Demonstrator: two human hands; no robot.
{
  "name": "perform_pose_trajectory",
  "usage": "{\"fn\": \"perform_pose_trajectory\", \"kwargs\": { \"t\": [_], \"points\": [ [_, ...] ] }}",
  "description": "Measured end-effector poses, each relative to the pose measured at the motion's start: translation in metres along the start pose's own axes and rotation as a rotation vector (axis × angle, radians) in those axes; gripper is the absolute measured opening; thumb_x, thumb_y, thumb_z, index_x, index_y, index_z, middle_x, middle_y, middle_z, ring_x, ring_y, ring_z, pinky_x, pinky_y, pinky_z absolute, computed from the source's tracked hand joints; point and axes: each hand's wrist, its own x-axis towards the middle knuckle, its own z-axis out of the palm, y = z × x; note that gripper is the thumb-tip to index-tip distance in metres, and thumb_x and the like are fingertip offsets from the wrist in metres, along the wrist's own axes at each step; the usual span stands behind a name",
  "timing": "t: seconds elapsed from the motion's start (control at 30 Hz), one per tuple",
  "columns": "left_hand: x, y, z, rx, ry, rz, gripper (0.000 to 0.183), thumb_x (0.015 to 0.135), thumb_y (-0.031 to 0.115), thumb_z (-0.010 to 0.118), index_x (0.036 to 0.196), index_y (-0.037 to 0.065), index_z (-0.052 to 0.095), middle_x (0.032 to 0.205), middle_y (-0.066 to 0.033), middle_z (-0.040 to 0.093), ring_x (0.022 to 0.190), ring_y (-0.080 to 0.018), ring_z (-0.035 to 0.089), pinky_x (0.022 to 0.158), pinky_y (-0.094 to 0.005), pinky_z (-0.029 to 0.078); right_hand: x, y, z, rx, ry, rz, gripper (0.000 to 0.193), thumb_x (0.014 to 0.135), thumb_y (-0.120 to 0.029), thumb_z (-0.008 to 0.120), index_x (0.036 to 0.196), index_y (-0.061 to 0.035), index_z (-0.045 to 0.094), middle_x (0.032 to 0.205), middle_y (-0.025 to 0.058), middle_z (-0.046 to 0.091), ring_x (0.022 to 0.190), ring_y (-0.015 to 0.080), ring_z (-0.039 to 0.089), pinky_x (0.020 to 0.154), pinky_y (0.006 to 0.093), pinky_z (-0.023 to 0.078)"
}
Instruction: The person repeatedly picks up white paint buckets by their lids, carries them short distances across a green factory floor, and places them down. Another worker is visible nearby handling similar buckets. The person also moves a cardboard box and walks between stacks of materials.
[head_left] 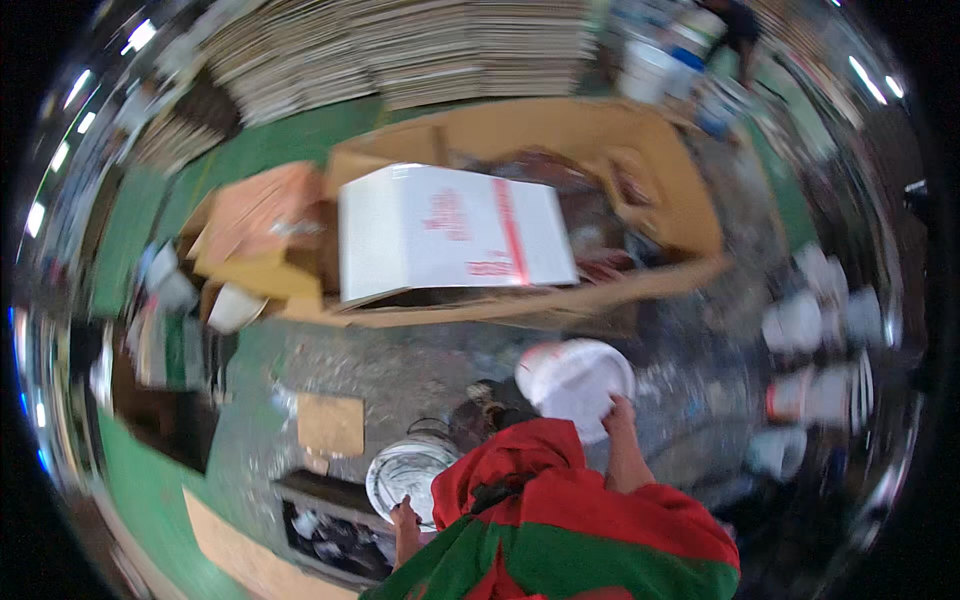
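Observation:
Low in front of me, my right hand (619, 415) is closed on the near right rim of a round white bucket (575, 380), which has a reddish smear on its left edge. To the left and nearer stands a second white bucket (388, 470), with grey streaks inside and a dark wire handle at its far side. My left hand (406, 517) is curled at its near rim, fingers closed; motion blur softens the detail. Red and green clothing covers my body between the two hands.
Ahead lies a large cardboard box (690, 200) of dark wrapped material, with a white carton (460, 230) across it. Flat sheets are stacked behind (400, 55). White buckets (810, 390) stand at right. A dark crate (330, 530) and cardboard (331, 425) lie at left. A person (738, 30) is far right.

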Motion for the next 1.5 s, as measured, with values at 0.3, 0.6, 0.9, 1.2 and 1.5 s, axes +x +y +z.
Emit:
{"fn": "perform_pose_trajectory", "kwargs": {
  "t": [0.3, 0.6, 0.9, 1.2, 1.5],
  "points": [
    [-0.093, 0.005, -0.015, 0.195, 0.075, 0.183, 0.036, 0.083, 0.027, 0.064, 0.064, 0.003, 0.045, 0.048, -0.0044, 0.041, 0.034, -0.0182, 0.036, 0.032, -0.0346, 0.029, -0.057, -0.066, -0.142, 0.461, 0.236, 0.06, 0.036, 0.079, -0.022, 0.065, 0.064, -0.0152, 0.033, 0.05, -0.0018, 0.024, 0.036, 0.0139, 0.024, 0.034, 0.0305, 0.02],
    [-0.176, 0.028, 0.047, 0.659, 0.079, -0.026, 0.026, 0.082, 0.028, 0.061, 0.083, 0.003, 0.056, 0.054, -0.0129, 0.053, 0.051, -0.0296, 0.056, 0.056, -0.0469, 0.049, -0.004, -0.041, -0.334, 0.951, 0.571, 0.142, 0.031, 0.083, -0.03, 0.055, 0.071, -0.0102, 0.034, 0.048, 0.002, 0.024, 0.035, 0.0213, 0.028, 0.036, 0.0365, 0.026],
    [-0.283, -0.008, 0.222, 0.865, -0.161, -0.017, 0.029, 0.081, 0.028, 0.061, 0.078, -0.001, 0.058, 0.053, -0.0133, 0.052, 0.044, -0.0278, 0.055, 0.046, -0.0444, 0.046, 0.016, -0.081, -0.543, 1.086, 0.826, 0.045, 0.029, 0.082, -0.025, 0.055, 0.065, -0.0112, 0.035, 0.056, 0.0047, 0.034, 0.044, 0.0179, 0.034, 0.039, 0.0347, 0.027],
    [-0.367, -0.133, 0.487, 0.967, -0.303, 0.163, 0.037, 0.081, 0.029, 0.06, 0.084, -0.008, 0.063, 0.071, -0.0205, 0.063, 0.057, -0.0294, 0.063, 0.054, -0.0429, 0.05, 0.044, -0.192, -0.8, 1.169, 0.758, -0.049, 0.034, 0.086, -0.039, 0.049, 0.066, -0.0132, 0.038, 0.051, -0.0012, 0.025, 0.043, 0.0199, 0.032, 0.041, 0.0353, 0.031],
    [-0.547, -0.15, 0.753, 1.045, -0.428, 0.634, 0.043, 0.073, 0.036, 0.065, 0.069, -0.007, 0.061, 0.066, -0.0194, 0.062, 0.062, -0.0325, 0.061, 0.064, -0.0438, 0.047, 0.064, -0.323, -0.839, 1.271, 0.791, 0.08, 0.034, 0.092, -0.028, 0.046, 0.064, -0.0155, 0.031, 0.049, -0.0015, 0.023, 0.043, 0.0138, 0.029, 0.043, 0.0307, 0.026]
  ]
}}
